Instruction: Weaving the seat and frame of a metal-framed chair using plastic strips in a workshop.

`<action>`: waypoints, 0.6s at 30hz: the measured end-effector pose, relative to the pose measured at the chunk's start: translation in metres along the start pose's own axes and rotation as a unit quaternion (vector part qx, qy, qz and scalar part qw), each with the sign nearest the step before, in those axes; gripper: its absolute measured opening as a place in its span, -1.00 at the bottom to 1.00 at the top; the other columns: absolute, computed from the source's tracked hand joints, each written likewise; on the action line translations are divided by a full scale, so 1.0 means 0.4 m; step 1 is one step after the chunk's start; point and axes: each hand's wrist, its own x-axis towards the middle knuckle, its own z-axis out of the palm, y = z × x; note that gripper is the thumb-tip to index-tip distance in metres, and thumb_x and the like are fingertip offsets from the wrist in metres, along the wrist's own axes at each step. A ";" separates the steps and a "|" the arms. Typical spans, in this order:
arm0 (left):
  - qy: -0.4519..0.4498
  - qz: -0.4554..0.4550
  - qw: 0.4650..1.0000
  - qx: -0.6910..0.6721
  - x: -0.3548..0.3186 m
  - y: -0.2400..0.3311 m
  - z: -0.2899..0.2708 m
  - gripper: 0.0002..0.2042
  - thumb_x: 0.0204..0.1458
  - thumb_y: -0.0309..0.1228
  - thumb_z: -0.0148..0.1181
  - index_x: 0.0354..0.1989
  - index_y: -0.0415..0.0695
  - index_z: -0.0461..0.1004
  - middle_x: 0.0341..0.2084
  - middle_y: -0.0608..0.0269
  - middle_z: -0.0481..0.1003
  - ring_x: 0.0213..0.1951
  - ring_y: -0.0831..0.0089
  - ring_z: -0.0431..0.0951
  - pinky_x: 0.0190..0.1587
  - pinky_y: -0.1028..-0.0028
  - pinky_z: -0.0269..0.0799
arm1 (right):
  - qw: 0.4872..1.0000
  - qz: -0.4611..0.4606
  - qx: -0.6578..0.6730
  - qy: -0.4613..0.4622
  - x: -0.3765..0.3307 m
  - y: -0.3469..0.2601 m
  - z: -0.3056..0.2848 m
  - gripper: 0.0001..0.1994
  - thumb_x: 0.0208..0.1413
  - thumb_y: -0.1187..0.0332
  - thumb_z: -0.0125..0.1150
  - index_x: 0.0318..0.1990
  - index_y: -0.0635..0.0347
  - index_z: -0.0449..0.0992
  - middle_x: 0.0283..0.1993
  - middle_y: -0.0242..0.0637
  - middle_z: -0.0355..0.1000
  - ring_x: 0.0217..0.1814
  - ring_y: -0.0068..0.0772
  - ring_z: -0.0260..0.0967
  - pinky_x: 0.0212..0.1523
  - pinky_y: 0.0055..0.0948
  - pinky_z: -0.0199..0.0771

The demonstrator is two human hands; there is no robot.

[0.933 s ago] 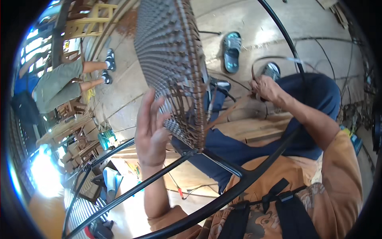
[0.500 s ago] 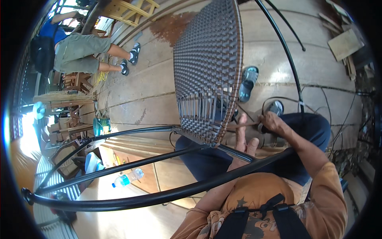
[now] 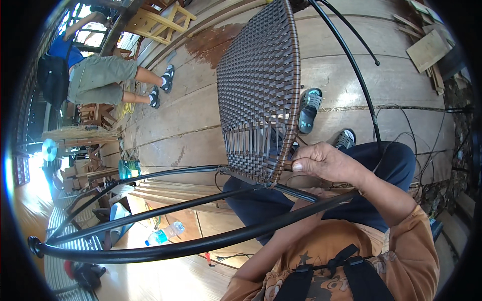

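A chair-like frame of black metal tubes (image 3: 165,252) lies across my lap, with a woven panel (image 3: 258,85) of grey-brown flat strands standing up from it. Near its lower end the weave is unfilled, and bare lengthwise strands (image 3: 248,145) show gaps. At the panel's right edge my right hand (image 3: 324,161) is closed in a pinch on a brown weaving strip (image 3: 285,164), thumb and bent fingers close to the wrapped rim. My left hand (image 3: 315,193) is low beside the panel's bottom corner, mostly hidden by the black tubes and my right hand; its fingers cannot be made out.
A plastic water bottle (image 3: 165,234) lies on a wooden surface at the left. Wooden boards (image 3: 429,50) lie at the far right, with thin dark strands (image 3: 414,133) trailing nearby. Another person in shorts (image 3: 103,75) stands at the far left near a yellow wooden piece (image 3: 163,22).
My right hand has moved left to the panel's rim, drawing the strip's loop out of sight. My left hand, earlier with fingers spread beside the rim, has dropped lower behind the tubes.
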 end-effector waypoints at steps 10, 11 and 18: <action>0.260 0.025 0.953 -0.150 -0.162 0.052 -0.415 -0.51 -0.36 -0.27 0.42 -0.25 -0.25 0.38 -0.29 0.06 0.39 -0.19 0.22 0.41 -0.12 0.35 0.31 | 0.966 0.083 0.224 -0.097 0.006 -0.001 -0.019 -0.75 0.20 0.25 -0.06 -0.22 0.28 0.40 -0.56 -0.47 0.25 -0.62 -0.70 0.06 -0.59 -0.66 0.16; 0.220 0.061 0.973 -0.039 -0.120 0.052 -0.416 -0.43 -0.38 -0.21 0.43 -0.18 -0.22 0.35 -0.24 0.07 0.36 -0.14 0.20 0.38 -0.07 0.33 0.27 | 0.969 0.090 0.211 -0.094 0.006 -0.010 -0.021 -0.77 0.20 0.30 -0.06 -0.23 0.30 0.41 -0.57 -0.46 0.27 -0.62 -0.72 0.05 -0.61 -0.69 0.15; 0.078 0.130 0.985 0.085 0.058 0.028 -0.426 -0.35 -0.36 -0.19 0.40 -0.04 -0.17 0.28 -0.12 0.07 0.28 -0.05 0.11 0.27 0.00 0.25 0.19 | 0.949 0.140 0.258 -0.110 0.002 -0.005 -0.044 -0.76 0.19 0.26 -0.04 -0.26 0.28 0.42 -0.61 -0.51 0.20 -0.66 -0.74 -0.02 -0.67 -0.70 0.04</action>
